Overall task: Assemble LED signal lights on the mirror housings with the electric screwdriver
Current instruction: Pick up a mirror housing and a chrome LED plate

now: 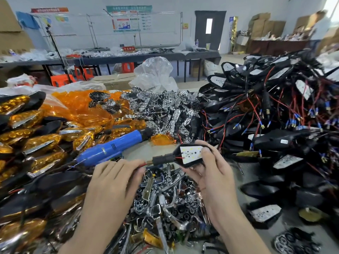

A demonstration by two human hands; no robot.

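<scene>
Ideally, the right hand [216, 173] is gripping the black housing [176, 153] steady, LED board [190, 153] upward, while the left hand [113, 177] is pinching its wires [142, 165] clear.

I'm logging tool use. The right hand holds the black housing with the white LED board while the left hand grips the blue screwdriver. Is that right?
Not quite. The head view shows the left hand pinching the wire that leaves the black housing. The blue screwdriver lies unheld, apart from both hands. The right hand does hold that housing with its white LED board.
</scene>
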